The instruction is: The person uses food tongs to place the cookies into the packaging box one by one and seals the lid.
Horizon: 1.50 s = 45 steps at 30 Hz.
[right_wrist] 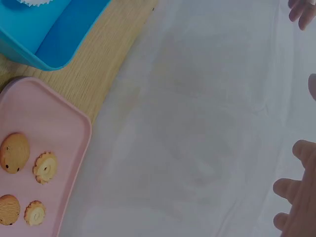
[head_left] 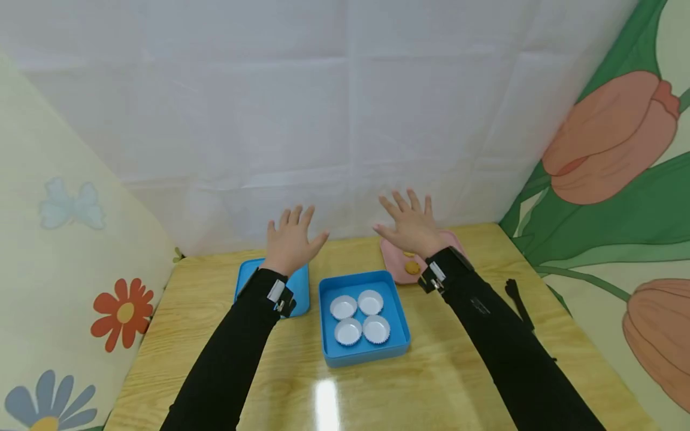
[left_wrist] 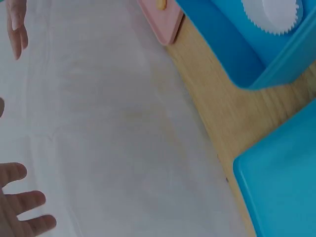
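Both hands are raised over the table with fingers spread and nothing in them. The left hand [head_left: 292, 242] hovers over a flat blue lid [head_left: 299, 287], which the forearm partly covers. Over a pink tray [head_left: 393, 258] is the right hand [head_left: 414, 227]; it hides part of the tray. Cookies [right_wrist: 15, 153] lie on that tray, two round with dark specks and two smaller ones with ruffled edges [right_wrist: 45, 168]. Between the forearms sits an open blue box [head_left: 366, 354] holding several white paper baking cups [head_left: 348, 331] in two rows.
A wooden table [head_left: 280, 383] carries everything. A white cloth [head_left: 345, 120] hangs behind it, with flower-patterned panels [head_left: 604, 239] at both sides. A black strap-like object [head_left: 518, 302] lies on the right, beside the right forearm.
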### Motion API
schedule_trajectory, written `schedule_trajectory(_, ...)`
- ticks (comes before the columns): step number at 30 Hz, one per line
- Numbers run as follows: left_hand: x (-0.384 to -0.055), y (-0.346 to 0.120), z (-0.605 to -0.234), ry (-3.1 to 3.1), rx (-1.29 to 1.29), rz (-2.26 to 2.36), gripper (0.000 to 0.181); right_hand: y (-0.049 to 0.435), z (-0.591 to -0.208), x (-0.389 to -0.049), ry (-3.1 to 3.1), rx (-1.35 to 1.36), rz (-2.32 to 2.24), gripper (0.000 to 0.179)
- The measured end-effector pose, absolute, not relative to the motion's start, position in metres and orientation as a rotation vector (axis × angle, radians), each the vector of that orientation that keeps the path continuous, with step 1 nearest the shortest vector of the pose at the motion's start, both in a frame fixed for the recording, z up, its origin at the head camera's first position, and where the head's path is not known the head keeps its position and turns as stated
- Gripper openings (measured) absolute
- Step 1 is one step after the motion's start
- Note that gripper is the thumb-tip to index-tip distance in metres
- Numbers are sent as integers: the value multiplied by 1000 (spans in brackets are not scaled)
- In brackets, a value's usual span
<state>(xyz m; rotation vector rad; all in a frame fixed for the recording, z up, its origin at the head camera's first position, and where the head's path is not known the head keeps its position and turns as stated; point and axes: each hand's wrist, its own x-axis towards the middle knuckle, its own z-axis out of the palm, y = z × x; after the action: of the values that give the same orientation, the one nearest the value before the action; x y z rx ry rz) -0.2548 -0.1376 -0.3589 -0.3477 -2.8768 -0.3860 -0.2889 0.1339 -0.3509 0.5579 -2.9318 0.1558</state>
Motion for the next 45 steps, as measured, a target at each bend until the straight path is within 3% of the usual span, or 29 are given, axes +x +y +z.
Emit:
schedule_trajectory(13,-229,-126,-383,-2695,-436,-660,44,177,-364,-263,-2902,468,165,75)
schedule_trajectory(18,-215,-124,-397,-2669,-459,-734,24,204,-378,-251,-2872,383,263,79)
schedule_trajectory(31,-185,-119,-454,-2724,-398,-892,19,277,-423,-217,-2792,165,398,81)
schedule_trajectory(41,-165,-106,-498,-2865,-42,-993,58,321,-455,-195,-2809,-47,481,87)
schedule_trajectory(45,-161,-100,-508,-2891,112,-1064,59,331,-469,-187,-2833,-135,552,90)
